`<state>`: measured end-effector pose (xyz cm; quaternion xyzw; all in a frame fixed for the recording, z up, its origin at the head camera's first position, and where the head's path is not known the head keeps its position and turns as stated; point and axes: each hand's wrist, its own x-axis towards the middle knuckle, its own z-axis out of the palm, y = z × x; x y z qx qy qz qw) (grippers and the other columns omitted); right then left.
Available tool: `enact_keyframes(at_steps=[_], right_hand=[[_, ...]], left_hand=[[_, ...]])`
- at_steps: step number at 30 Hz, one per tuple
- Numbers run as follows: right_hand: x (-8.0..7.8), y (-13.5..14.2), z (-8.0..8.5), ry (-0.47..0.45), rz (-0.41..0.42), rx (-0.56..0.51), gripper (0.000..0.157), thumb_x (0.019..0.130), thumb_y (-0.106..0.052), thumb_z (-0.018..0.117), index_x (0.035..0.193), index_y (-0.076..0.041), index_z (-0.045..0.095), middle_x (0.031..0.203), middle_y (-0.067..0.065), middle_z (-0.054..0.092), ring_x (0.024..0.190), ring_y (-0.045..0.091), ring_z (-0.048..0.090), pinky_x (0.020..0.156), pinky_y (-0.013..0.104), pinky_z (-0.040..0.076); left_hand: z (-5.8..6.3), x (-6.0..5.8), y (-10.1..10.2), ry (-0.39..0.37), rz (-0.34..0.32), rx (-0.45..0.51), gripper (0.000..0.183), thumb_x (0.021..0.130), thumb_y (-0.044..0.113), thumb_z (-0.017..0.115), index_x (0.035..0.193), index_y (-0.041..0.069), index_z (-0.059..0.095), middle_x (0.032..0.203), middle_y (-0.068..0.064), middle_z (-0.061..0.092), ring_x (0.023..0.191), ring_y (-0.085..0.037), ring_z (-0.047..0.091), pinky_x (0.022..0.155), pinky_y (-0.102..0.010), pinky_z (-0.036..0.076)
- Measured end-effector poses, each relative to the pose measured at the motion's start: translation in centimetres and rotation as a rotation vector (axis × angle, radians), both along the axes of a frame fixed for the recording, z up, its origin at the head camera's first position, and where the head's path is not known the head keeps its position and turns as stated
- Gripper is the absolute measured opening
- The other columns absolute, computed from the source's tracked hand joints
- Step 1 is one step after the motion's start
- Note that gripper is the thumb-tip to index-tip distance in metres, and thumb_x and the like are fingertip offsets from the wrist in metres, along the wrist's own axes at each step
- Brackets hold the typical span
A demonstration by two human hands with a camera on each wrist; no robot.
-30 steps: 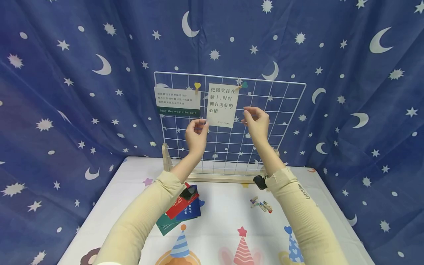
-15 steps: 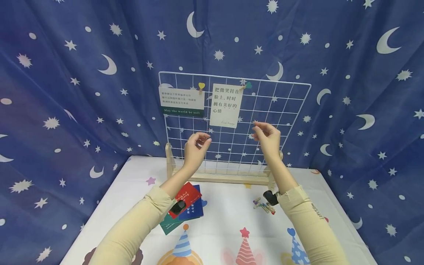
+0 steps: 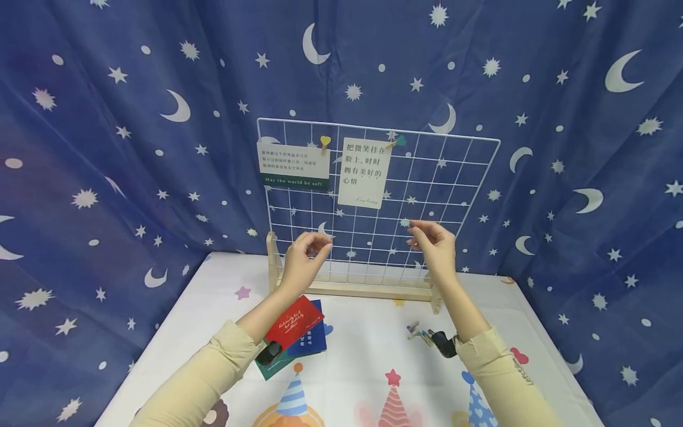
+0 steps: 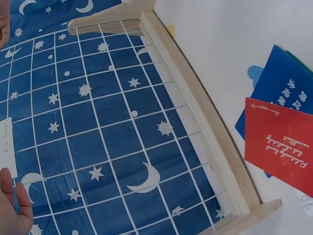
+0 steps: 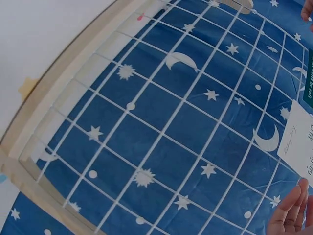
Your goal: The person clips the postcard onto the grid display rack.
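Observation:
My left hand (image 3: 304,261) hovers in front of the lower left part of a white wire grid (image 3: 338,125), fingers loosely curved and holding nothing. My right hand (image 3: 436,246) floats before the grid's right side, likewise bent loosely around nothing. Between and above them hangs a white card (image 3: 363,193) with dark writing, fixed by a small clothespin with a green top (image 3: 401,141). To its left, a white-and-green card (image 3: 293,161) is held by a yellow heart clothespin (image 3: 325,142). Only some fingers show in the left wrist view (image 4: 12,210) and the right wrist view (image 5: 293,210).
The grid stands in a wooden base (image 3: 368,290) on a white patterned tablecloth. Near my left forearm lie overlapping red (image 3: 299,320), blue (image 3: 318,344) and green cards (image 3: 277,369). Several small clothespins (image 3: 418,332) lie left of my right wrist. A blue curtain (image 3: 213,71) hangs behind.
Both hands have come down and away from the white card, the left from its lower left corner, the right from beside it. The card stays hanging on the grid.

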<state>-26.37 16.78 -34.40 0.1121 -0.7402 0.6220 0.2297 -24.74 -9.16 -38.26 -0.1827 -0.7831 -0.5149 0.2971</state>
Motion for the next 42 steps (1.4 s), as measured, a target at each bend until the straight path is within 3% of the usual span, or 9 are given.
enact_keyframes(at_steps=[5,14,19,28,35,38,42], right_hand=[[1.2,0.5,-1.6,-0.016,0.031,-0.011,0.021,0.093,-0.005,0.057,0.105,0.011,0.062,0.081,-0.016,0.068,0.063,0.000,0.062,0.063,0.013,0.052],[2.7,1.5,-4.9,-0.055,0.039,-0.048,0.021,0.092,-0.002,0.056,0.104,0.015,0.061,0.077,-0.018,0.068,0.060,0.000,0.061,0.059,0.014,0.052],[3.2,2.1,-6.2,-0.078,0.023,-0.065,0.022,0.093,-0.004,0.055,0.103,0.015,0.061,0.077,-0.016,0.069,0.060,0.001,0.061,0.059,0.014,0.052],[4.0,3.2,-10.0,-0.100,0.020,-0.028,0.023,0.093,-0.001,0.054,0.104,0.018,0.059,0.076,-0.019,0.066,0.060,0.001,0.061,0.058,0.014,0.052],[4.8,5.0,-12.6,-0.145,-0.033,0.039,0.022,0.094,-0.002,0.054,0.104,0.016,0.060,0.077,-0.020,0.064,0.061,-0.002,0.060,0.059,0.013,0.051],[5.2,5.8,-13.4,-0.168,-0.057,0.064,0.021,0.093,-0.002,0.054,0.103,0.015,0.061,0.077,-0.017,0.065,0.061,-0.001,0.060,0.059,0.014,0.052],[5.6,6.7,-14.4,-0.190,-0.093,0.099,0.017,0.092,0.003,0.054,0.100,0.016,0.062,0.077,0.001,0.069,0.059,0.001,0.060,0.057,0.016,0.052]], left_hand=[[-1.3,1.0,-0.5,-0.040,0.005,-0.019,0.009,0.087,0.012,0.065,0.094,0.006,0.066,0.087,-0.007,0.062,0.081,-0.018,0.057,0.071,-0.034,0.048],[-4.4,2.7,-2.0,-0.112,0.083,-0.031,0.008,0.087,0.010,0.067,0.095,0.007,0.066,0.089,-0.005,0.064,0.082,-0.016,0.056,0.072,-0.028,0.050],[-6.0,3.1,-3.2,-0.109,0.133,-0.076,0.011,0.085,0.009,0.068,0.096,0.008,0.066,0.087,-0.004,0.063,0.080,-0.016,0.057,0.071,-0.031,0.052],[-8.7,4.3,-6.8,-0.111,0.234,-0.062,0.013,0.083,0.005,0.070,0.095,0.006,0.067,0.083,-0.004,0.063,0.077,-0.010,0.055,0.067,-0.023,0.049],[-10.6,4.7,-8.8,-0.180,0.313,-0.127,0.018,0.081,0.004,0.071,0.099,0.005,0.067,0.083,-0.005,0.064,0.078,-0.017,0.058,0.066,-0.028,0.048],[-11.2,4.8,-9.1,-0.227,0.313,-0.162,0.022,0.081,0.005,0.071,0.102,0.004,0.065,0.087,-0.008,0.065,0.081,-0.021,0.058,0.068,-0.034,0.049],[-12.1,4.9,-9.1,-0.294,0.306,-0.229,0.029,0.081,0.006,0.071,0.108,0.003,0.063,0.095,-0.011,0.064,0.088,-0.025,0.058,0.075,-0.041,0.050]])
